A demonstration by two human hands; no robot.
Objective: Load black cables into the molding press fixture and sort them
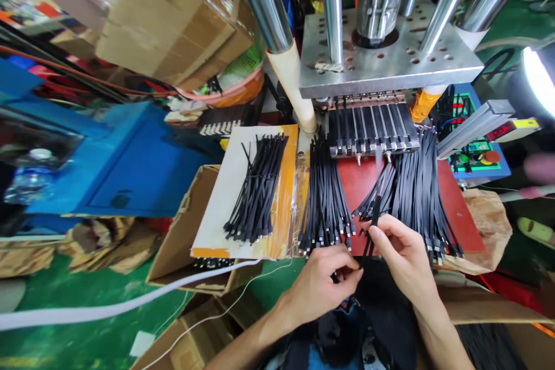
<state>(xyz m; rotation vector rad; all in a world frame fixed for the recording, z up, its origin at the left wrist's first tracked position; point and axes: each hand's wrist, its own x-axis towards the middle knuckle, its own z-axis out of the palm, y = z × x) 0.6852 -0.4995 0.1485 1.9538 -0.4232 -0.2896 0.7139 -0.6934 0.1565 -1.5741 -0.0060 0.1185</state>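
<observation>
My right hand (403, 251) pinches a short flat black cable (376, 208) between thumb and fingertips, in front of the red board (462, 202). Close to its lower end, my left hand (325, 280) is closed, thumb against fingers. Whether those fingers grip the same cable is hard to see. Beyond the hands, a slotted metal fixture (373, 130) holds black cables side by side under the press plate (390, 72). Loose black cables lie in one bundle (327, 202) left of the fixture's front and another bundle (416, 185) on the right, with connector ends toward me.
A third cable bundle (258, 185) lies on a white board (217, 214) at left, above an open cardboard box (180, 231). Steel columns (264, 0) rise around the press. A control box with buttons (479, 159) and a bright lamp (540, 78) stand at right.
</observation>
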